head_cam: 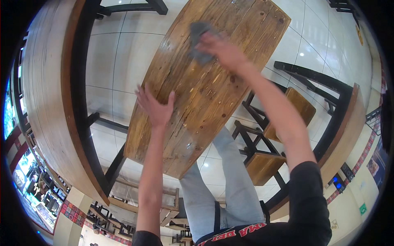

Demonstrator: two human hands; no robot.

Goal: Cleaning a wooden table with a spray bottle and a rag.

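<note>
Before me stands a table with a worn wooden plank top [212,95], its surface glossy in places. My right hand [226,50] reaches over the far half of the top, its fingers on a grey cloth [200,40] that lies against the wood. Both hand and cloth are blurred. Near the table's left edge is my left hand [157,106], fingers and thumb spread, with nothing in it. Whether its palm touches the wood, I cannot tell.
At left runs a long wooden bench [49,92] on a black frame. Wooden-seated black-framed chairs [266,169] stand close by the table's right side. A second bench [341,132] curves along the right. Pale floor tiles [132,61] show between them.
</note>
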